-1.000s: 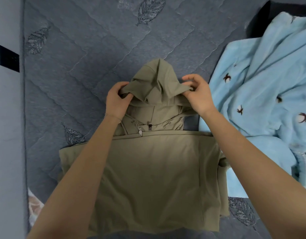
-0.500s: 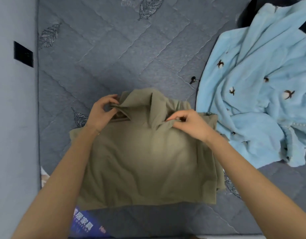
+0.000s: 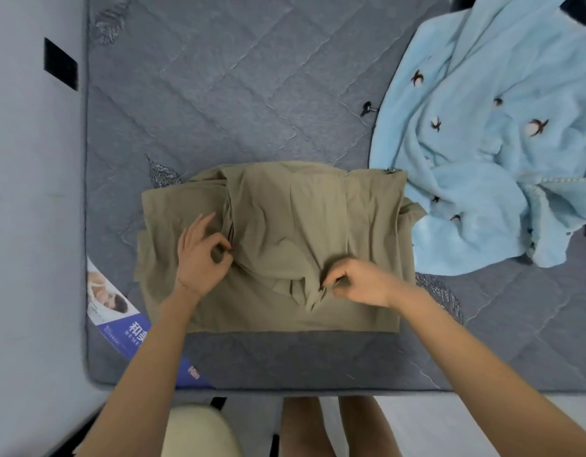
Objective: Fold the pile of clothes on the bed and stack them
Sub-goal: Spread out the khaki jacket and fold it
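An olive-green hooded jacket (image 3: 367, 225) lies folded into a rough rectangle on the grey quilted mattress (image 3: 219, 94). Its hood is turned down over the body, the tip pointing toward me. My left hand (image 3: 200, 255) pinches the hood's left edge between thumb and forefinger, the other fingers spread. The hood's tip is pinched by my right hand (image 3: 357, 282) near the jacket's front edge. A light blue fleece robe (image 3: 483, 159) with small bird motifs lies crumpled at the right, touching the jacket's right corner.
A wall (image 3: 30, 225) with a black plate runs along the mattress's left side. A printed label (image 3: 126, 321) sticks to the mattress's front left corner. The mattress's front edge (image 3: 318, 389) is close to my legs. A small black object (image 3: 367, 108) lies by the robe.
Both hands have carried the hood from the far side down over the folded body toward me. The camera view has pulled back, showing the mattress's front edge.
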`<state>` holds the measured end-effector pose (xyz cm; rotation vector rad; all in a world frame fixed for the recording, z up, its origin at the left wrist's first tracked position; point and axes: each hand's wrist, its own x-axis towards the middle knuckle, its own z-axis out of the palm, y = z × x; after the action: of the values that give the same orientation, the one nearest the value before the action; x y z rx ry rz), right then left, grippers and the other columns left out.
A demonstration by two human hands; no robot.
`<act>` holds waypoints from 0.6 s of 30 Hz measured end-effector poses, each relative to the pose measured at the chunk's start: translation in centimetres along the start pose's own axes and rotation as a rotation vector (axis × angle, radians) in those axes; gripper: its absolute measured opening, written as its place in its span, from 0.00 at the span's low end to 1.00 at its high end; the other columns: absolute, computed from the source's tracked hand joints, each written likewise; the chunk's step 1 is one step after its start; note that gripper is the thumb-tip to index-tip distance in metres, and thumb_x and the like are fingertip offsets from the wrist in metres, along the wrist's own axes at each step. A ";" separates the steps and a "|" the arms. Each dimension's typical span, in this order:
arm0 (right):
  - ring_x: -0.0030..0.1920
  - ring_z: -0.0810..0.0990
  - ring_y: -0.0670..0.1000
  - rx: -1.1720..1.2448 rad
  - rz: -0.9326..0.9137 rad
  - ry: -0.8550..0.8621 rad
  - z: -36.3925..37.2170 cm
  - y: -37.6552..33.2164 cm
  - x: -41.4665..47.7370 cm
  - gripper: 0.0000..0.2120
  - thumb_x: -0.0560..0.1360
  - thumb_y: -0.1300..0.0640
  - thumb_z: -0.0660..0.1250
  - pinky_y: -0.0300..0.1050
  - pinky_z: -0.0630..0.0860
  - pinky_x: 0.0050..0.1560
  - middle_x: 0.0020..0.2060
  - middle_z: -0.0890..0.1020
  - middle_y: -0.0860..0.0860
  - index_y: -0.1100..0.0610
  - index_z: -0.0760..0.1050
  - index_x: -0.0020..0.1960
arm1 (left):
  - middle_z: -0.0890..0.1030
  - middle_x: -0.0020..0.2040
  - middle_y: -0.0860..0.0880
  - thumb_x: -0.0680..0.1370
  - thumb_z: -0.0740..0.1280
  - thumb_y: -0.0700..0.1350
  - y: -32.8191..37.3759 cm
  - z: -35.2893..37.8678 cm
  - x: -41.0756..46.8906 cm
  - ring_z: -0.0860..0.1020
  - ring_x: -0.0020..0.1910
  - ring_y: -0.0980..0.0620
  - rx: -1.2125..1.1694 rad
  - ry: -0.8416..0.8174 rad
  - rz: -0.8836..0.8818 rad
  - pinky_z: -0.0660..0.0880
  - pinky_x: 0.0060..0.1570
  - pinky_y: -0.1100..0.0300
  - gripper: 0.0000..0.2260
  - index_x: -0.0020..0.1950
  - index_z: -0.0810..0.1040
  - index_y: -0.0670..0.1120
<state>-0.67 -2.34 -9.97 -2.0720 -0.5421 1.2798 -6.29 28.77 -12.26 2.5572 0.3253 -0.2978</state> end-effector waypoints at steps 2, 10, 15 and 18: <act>0.60 0.73 0.47 -0.073 -0.057 0.078 0.4 0.8 -0.7 0.16 0.72 0.61 0.71 0.35 0.63 0.65 0.58 0.79 0.51 0.57 0.80 0.59 | 0.69 0.70 0.41 0.69 0.58 0.52 1.9 1.1 -1.0 0.66 0.70 0.39 -0.034 0.117 -0.021 0.60 0.68 0.42 0.17 0.46 0.79 0.43; 0.66 0.68 0.61 -0.204 0.174 0.844 -0.3 4.0 -2.6 0.33 0.69 0.40 0.68 0.56 0.65 0.67 0.65 0.71 0.60 0.57 0.72 0.68 | 0.58 0.77 0.45 0.76 0.55 0.65 10.6 6.4 -1.0 0.53 0.77 0.42 0.252 -0.012 0.197 0.47 0.72 0.39 0.29 0.75 0.62 0.55; 0.64 0.68 0.58 0.344 0.465 0.986 0.4 5.2 -3.1 0.42 0.65 0.48 0.78 0.53 0.67 0.67 0.61 0.68 0.57 0.62 0.61 0.69 | 0.37 0.78 0.49 0.75 0.48 0.70 9.8 9.7 -2.1 0.37 0.76 0.44 0.441 -0.309 0.016 0.37 0.70 0.36 0.36 0.75 0.34 0.60; 0.52 0.76 0.56 0.565 0.567 0.935 0.4 5.3 -2.7 0.37 0.64 0.46 0.79 0.55 0.74 0.58 0.48 0.74 0.52 0.62 0.64 0.62 | 0.35 0.78 0.47 0.74 0.46 0.70 8.9 10.2 -2.4 0.36 0.76 0.42 0.516 -0.316 0.018 0.36 0.70 0.35 0.36 0.73 0.30 0.59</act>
<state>-2.13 -7.76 -12.11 -2.0640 0.7718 0.4763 -7.44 15.50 -15.70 2.9426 0.1127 -0.8634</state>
